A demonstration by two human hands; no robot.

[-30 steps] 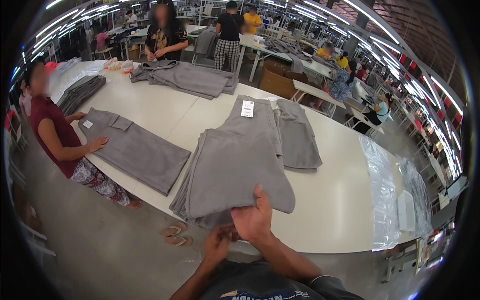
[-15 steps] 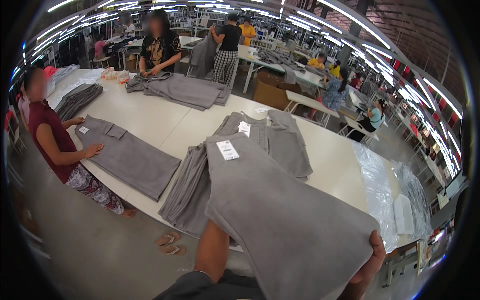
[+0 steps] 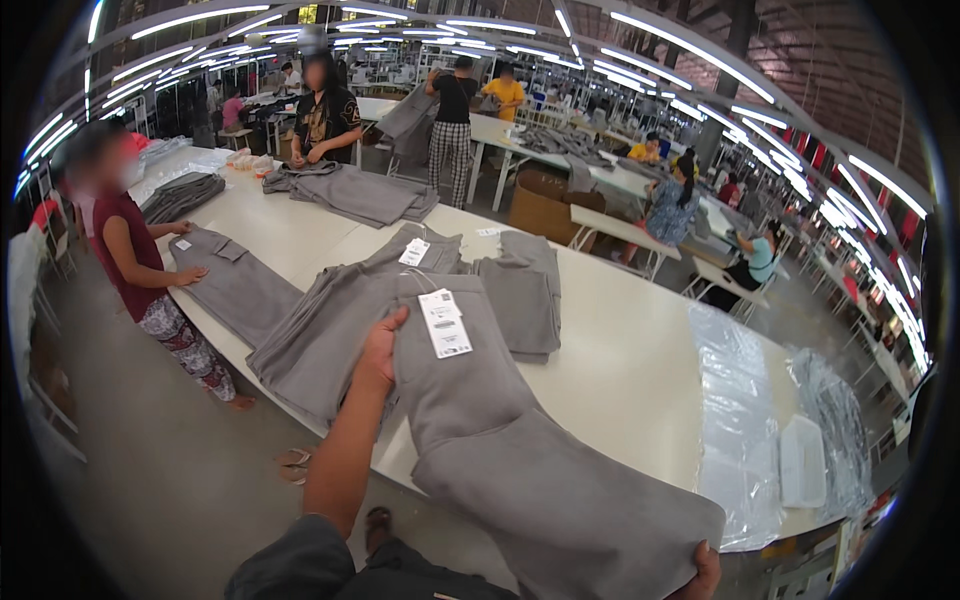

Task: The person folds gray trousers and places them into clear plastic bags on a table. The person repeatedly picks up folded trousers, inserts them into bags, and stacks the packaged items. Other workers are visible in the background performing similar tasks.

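My left hand (image 3: 381,350) grips the waist end of a pair of grey trousers (image 3: 520,450) that carries a white hang tag (image 3: 445,322). My right hand (image 3: 703,578) holds the leg end at the lower right edge, only its fingertips showing. The trousers are stretched out between both hands, above the front edge of a long white table (image 3: 630,370). Under and behind them lies a stack of grey trousers (image 3: 320,330) with another white tag (image 3: 414,251). A smaller folded grey pile (image 3: 525,295) lies to the right of that stack.
A person in a dark red top (image 3: 125,250) stands at the table's left, a hand on flat grey trousers (image 3: 235,280). Another person in black (image 3: 325,115) handles grey garments (image 3: 350,190) at the far end. Clear plastic bags (image 3: 745,420) lie at the right. Sandals (image 3: 293,465) lie on the floor.
I lifted the top pair of trousers off the stack and have swung it out to the right, stretched between both hands; my view has turned slightly.
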